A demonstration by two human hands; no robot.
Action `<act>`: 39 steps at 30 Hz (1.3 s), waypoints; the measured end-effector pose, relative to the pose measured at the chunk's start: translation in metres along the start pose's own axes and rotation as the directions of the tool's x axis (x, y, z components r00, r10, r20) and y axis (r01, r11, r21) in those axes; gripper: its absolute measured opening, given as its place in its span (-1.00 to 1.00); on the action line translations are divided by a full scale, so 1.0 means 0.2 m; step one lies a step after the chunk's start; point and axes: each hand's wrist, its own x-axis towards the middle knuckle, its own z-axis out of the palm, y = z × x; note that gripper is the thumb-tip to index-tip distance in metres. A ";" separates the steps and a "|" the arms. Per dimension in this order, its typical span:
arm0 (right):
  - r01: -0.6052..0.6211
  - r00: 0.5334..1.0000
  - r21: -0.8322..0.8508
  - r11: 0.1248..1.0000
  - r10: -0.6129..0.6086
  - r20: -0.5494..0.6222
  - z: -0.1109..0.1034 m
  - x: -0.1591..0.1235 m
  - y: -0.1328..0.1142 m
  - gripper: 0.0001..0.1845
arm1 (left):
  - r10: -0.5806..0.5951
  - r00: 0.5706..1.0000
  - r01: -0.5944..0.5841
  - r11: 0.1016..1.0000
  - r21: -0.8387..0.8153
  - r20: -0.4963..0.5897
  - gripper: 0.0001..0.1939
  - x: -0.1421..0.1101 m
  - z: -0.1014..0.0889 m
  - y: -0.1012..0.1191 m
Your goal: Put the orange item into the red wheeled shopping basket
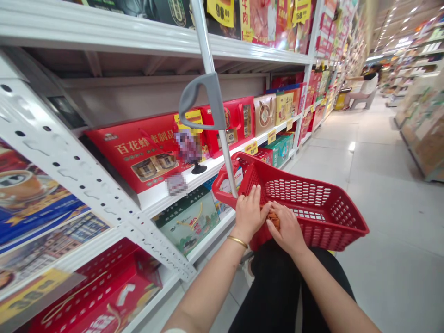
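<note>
My left hand [250, 210], a gold bangle on its wrist, lies over the near rim of a red shopping basket [342, 194] with its fingers stretched out. Beside it my right hand [285, 226] curls its fingers and thumb around a small orange-brown thing [274, 219], mostly covered, so its kind cannot be made out. The left thumb meets the right hand there. A long metal pull handle [227, 157] with a grey plastic grip [217, 101] rises from the basket's left end. The holes of the basket's wall and floor show beyond my hands.
White shelving [149, 39] runs along the left, holding a red gift box [138, 148], a green box [192, 219] and yellow price tags. A purple figure on a stand [199, 167] stands at the shelf edge. Pale floor tiles [388, 222] stretch right; a seated person [369, 85] is farther off.
</note>
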 end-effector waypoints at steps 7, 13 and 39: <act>-0.271 0.962 0.043 0.961 0.272 -0.006 0.02 0.25 -0.05 -0.50 | 0.004 0.995 -0.009 0.998 0.057 0.095 -0.37 0.14 -0.05 -0.03; -0.165 0.985 -0.115 0.980 0.169 0.027 0.04 0.22 -0.09 -0.61 | 0.061 0.996 -0.067 0.993 0.093 0.064 -0.38 0.10 0.05 -0.04; -0.114 0.993 -0.268 0.957 0.118 -0.001 -0.13 -0.07 0.19 -0.28 | 0.151 0.986 -0.149 0.988 0.044 -0.063 -0.03 -0.09 0.14 -0.02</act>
